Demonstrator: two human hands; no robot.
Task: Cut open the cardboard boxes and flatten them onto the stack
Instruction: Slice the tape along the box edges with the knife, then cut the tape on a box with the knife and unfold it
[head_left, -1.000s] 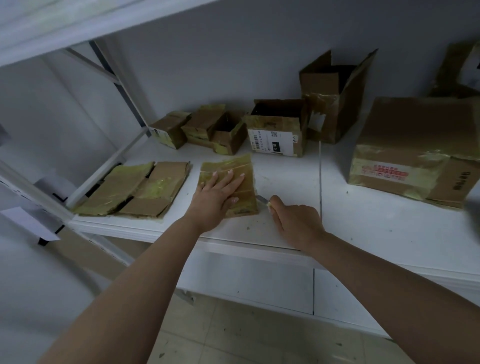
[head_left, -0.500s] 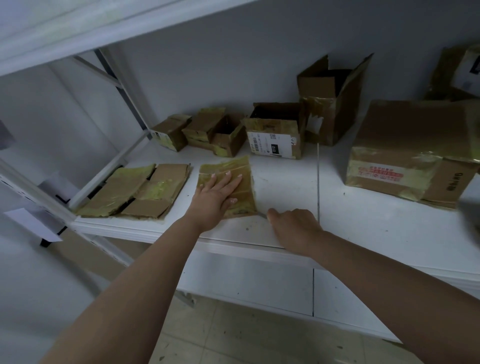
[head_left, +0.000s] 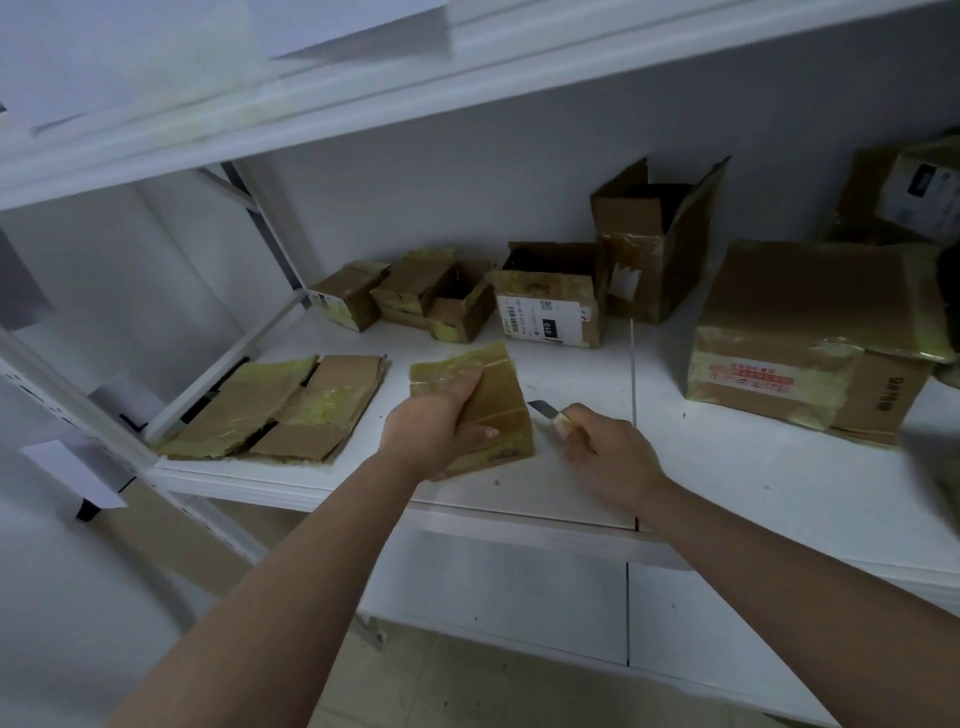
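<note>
The flattened box (head_left: 478, 405), a thin taped cardboard rectangle, sits at the centre of the white shelf (head_left: 727, 467). The left hand (head_left: 434, 426) grips its left edge, thumb across the top face, fingers curled over the far edge. The right hand (head_left: 608, 447), at 3 o'clock from it, is closed around the utility knife (head_left: 545, 411); the blade points toward the box's right edge, just apart from it.

At 9 o'clock lies the stack (head_left: 280, 410) of flat, tape-streaked cardboard. At 12 o'clock stand three small boxes (head_left: 410, 296), one open, interior dark. The labelled box (head_left: 550, 306) and the tall box (head_left: 654, 239) at 1 o'clock are open; contents cannot be made out. The large box (head_left: 810, 332) at 2 o'clock is closed, with glossy yellowed tape. A box (head_left: 904, 192) at the right frame edge is cut off.
</note>
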